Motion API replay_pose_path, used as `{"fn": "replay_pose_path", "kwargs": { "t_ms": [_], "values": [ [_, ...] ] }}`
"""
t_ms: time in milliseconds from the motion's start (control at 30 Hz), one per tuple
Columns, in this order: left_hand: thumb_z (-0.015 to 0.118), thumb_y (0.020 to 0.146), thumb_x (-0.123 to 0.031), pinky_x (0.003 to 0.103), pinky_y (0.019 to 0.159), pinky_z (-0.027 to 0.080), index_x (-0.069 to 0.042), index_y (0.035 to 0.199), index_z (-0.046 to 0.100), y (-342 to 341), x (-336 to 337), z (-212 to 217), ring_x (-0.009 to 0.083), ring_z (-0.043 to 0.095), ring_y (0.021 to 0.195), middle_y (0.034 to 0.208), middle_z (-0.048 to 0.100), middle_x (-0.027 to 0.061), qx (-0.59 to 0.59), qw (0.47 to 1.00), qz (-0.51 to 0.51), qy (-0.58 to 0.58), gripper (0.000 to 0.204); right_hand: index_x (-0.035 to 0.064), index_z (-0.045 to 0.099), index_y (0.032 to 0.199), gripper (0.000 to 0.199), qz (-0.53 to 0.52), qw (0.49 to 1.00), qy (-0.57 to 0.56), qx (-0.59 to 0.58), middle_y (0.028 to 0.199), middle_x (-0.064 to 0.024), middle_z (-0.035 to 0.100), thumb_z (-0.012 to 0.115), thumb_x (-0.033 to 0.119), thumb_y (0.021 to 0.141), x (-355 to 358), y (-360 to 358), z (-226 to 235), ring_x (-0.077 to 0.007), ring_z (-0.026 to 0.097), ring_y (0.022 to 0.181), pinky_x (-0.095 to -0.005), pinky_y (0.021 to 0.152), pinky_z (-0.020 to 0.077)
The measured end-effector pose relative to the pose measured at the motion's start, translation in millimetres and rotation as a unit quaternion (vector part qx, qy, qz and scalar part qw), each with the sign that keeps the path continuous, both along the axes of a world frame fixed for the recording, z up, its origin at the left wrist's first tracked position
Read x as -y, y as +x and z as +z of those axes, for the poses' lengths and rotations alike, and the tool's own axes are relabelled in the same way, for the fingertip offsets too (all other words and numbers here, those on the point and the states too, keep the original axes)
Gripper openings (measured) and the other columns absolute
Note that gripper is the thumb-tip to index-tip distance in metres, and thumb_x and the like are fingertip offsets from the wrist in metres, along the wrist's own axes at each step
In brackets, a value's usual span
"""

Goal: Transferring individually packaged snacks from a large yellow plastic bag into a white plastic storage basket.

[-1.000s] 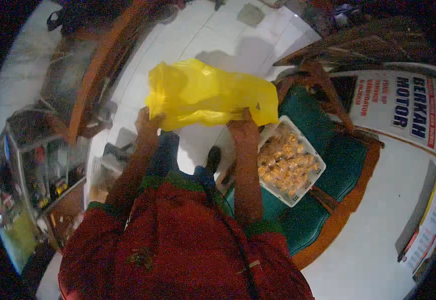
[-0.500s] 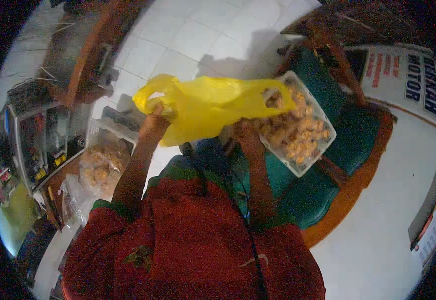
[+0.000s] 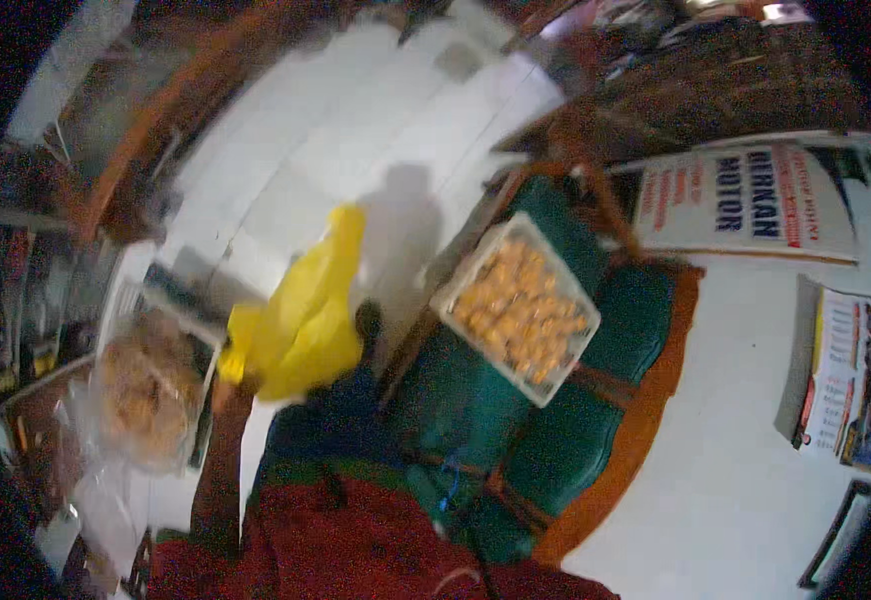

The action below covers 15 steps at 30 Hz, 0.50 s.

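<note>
A yellow plastic bag [image 3: 311, 330] hangs slack from my left hand [image 3: 231, 392], whose fingers are closed on its left end. The bag is blurred and its free end points up and away. My right hand is out of the picture. To the right, a white plastic tray [image 3: 563, 393] filled with several small golden-brown pieces rests on a green padded seat. At the left, near my left forearm, is a clear plastic bag [image 3: 146, 400] of light-brown pieces.
The green bench [image 3: 566, 440] has a brown wooden frame [image 3: 646, 430]. A printed white banner [image 3: 686, 215] is on the far right, with a poster [image 3: 836, 370] on the white wall. Pale floor tiles [image 3: 296, 150] stretch ahead. Dark shelving [image 3: 36, 290] stands at the left.
My right hand has let go of the yellow bag and left the view. The bag, spread between both hands before, now hangs from my left hand. The view has turned to the right.
</note>
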<state>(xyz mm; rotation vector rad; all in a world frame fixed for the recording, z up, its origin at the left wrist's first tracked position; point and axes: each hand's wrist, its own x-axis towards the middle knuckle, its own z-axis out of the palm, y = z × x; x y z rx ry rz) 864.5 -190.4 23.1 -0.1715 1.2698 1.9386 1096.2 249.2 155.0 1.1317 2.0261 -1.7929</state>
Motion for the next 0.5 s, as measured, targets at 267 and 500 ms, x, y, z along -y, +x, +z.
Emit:
{"fn": "replay_pose_path", "kwargs": {
  "t_ms": [267,500],
  "values": [
    [0.054,0.09,-0.014,0.038,0.093,0.046,-0.004,0.127,0.044,14.2,-32.9,46.4,0.026,0.053,0.111,0.125,0.052,0.0102,-0.37,0.801,-0.269,-0.386,0.039,0.0055,0.057,0.111,0.035,0.05,0.994,0.068,0.068,0.112,-0.0124,0.06,0.05,0.03,0.088,-48.4,-20.8,16.3,-0.0277,0.056,0.105,-0.0416,0.086,0.045],
    [0.058,0.087,-0.017,0.042,0.095,0.044,-0.006,0.123,0.049,38.3,-69.6,-46.0,0.0289,0.053,0.112,0.123,0.054,0.0113,0.064,0.978,0.135,0.147,0.039,0.0054,0.057,0.11,0.034,0.117,0.966,-0.02,0.229,0.112,-0.0126,0.06,0.051,0.03,0.087,-17.3,29.9,-106.0,-0.0283,0.056,0.104,-0.042,0.086,0.045]
  ]
}}
